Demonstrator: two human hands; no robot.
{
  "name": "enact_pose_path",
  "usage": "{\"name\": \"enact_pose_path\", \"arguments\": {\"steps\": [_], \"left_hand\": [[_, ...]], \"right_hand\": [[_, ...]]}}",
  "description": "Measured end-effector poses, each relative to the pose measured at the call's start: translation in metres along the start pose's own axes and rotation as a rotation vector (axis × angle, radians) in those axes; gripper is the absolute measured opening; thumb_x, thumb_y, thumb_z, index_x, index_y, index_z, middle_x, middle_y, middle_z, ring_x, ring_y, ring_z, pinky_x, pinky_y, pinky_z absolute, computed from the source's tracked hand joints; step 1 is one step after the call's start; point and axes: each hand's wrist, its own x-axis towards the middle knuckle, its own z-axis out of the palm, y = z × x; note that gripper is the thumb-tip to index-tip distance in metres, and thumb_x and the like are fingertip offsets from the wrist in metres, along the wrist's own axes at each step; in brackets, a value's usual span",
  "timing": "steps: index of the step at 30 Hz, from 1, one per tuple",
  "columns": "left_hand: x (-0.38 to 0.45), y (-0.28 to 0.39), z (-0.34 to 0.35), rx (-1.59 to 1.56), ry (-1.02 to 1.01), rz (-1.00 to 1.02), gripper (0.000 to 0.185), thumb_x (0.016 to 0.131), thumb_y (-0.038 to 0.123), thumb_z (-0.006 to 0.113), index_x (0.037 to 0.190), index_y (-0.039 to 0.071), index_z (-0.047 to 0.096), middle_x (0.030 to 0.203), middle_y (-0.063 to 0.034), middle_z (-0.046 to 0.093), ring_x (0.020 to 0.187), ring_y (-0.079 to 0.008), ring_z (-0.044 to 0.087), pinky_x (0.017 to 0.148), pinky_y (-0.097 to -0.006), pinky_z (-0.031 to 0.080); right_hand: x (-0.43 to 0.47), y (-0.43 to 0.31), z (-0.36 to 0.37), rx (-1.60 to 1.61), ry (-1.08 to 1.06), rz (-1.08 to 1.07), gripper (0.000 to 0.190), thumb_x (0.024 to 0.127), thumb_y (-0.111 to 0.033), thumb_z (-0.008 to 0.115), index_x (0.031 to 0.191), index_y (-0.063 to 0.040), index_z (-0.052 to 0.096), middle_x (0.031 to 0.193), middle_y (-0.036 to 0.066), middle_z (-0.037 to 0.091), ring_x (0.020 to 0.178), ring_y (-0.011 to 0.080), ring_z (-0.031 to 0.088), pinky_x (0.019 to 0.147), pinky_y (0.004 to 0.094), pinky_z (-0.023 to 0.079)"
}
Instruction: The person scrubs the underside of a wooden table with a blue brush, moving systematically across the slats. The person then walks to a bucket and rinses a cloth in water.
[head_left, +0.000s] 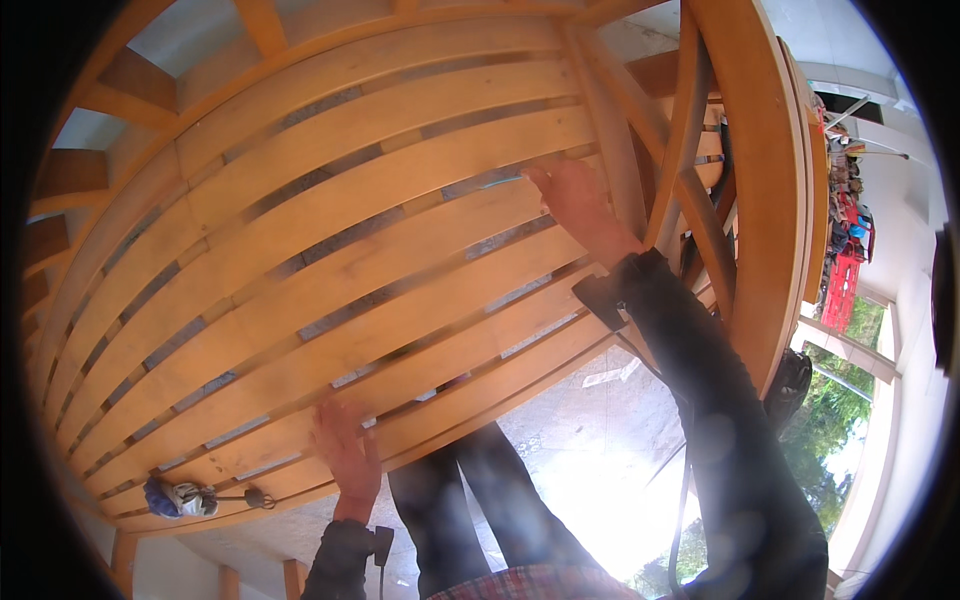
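Note:
Before me is a varnished wooden bench with a slatted seat (420, 247). My left hand (345, 450) rests palm down on the slats near the front edge, holding nothing visible, its fingers apart. Farther back, my right hand (574, 199) reaches over the seat close to the right end frame (679, 176), its fingers bent at a slat. A thin light-blue strip (502, 181) shows in the gap by those fingertips; whether they hold it cannot be made out. Dark sleeves cover both arms, and a small dark device with a cable sits at each wrist.
A bundled cloth (180, 499) lies at the seat's front left, beside a small dark object on a stem (259, 498). A thick wooden armrest (765, 187) bounds the right side. Beyond it stand a red plastic crate (840, 289) and cluttered items. Bright light falls on the concrete floor (577, 405).

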Motion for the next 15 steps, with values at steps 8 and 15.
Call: {"name": "enact_pose_path", "arguments": {"steps": [8,15], "left_hand": [[-0.007,0.010,0.010,-0.043,0.125,-0.017,0.058,0.097,0.032,0.050,0.148,0.009,0.036,0.157,-0.0192,0.026,0.145,-0.0417,0.022,0.113,-0.0595,0.013],[0.006,-0.008,-0.001,0.031,0.196,-0.031,0.058,0.099,0.033,0.046,0.150,0.007,0.032,0.156,-0.0195,0.026,0.146,-0.0394,0.020,0.112,-0.0571,0.015]], "right_hand": [[-0.008,-0.062,0.006,0.204,-0.109,0.003,0.034,0.090,-0.036,0.063,0.079,-0.004,0.068,0.075,0.018,0.068,0.076,0.0366,0.067,0.067,0.0469,0.052],[-0.008,0.009,-0.021,0.092,0.111,-0.068,0.036,0.090,-0.037,0.064,0.077,-0.004,0.067,0.071,0.018,0.067,0.071,0.0355,0.067,0.064,0.0446,0.052]]}}
